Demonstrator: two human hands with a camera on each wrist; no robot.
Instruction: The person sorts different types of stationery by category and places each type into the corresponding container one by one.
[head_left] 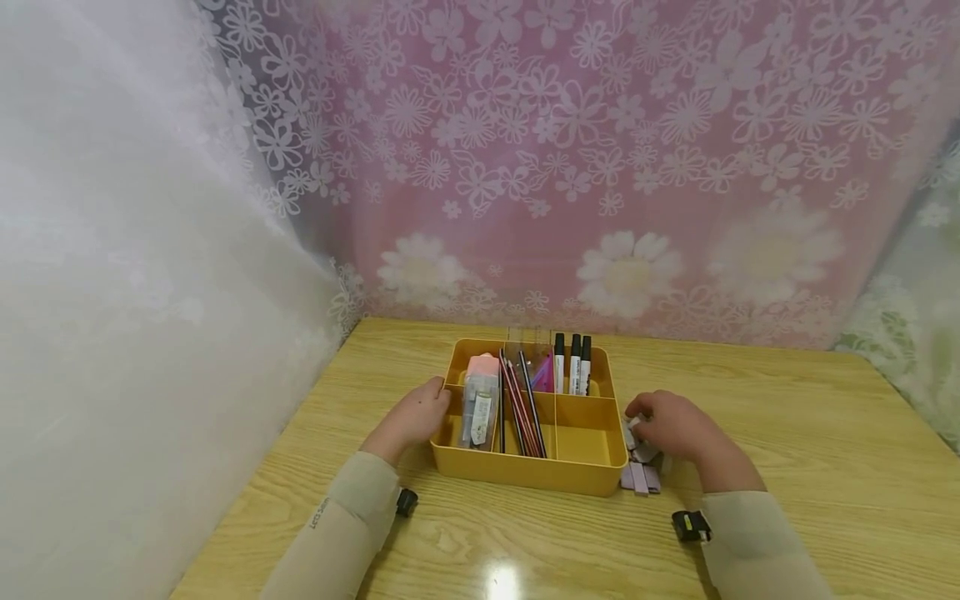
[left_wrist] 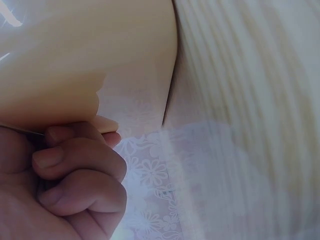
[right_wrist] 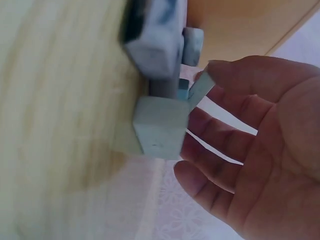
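A yellow divided organizer box [head_left: 525, 475] sits on the table. My left hand [head_left: 420, 417] grips its left rim; in the left wrist view the fingers [left_wrist: 90, 155] are curled at the rim. To the right of the box, my right hand [head_left: 675, 425] is over a small pile of pale blocks [head_left: 640, 477]. The right wrist view shows my thumb and forefinger pinching a thin pale block [right_wrist: 201, 90], beside a larger grey-white block [right_wrist: 161, 127]. Inside the box are pencils [head_left: 525, 408], black-capped markers [head_left: 575, 367] and a clear case with a peach top [head_left: 480, 408].
A clear ruler [head_left: 528, 335] and a purple piece [head_left: 542, 377] stand in the back middle compartment. The wooden table [head_left: 787, 417] extends to both sides. Floral curtains [head_left: 600, 167] hang behind it, and a pale sheet [head_left: 150, 292] hangs on the left.
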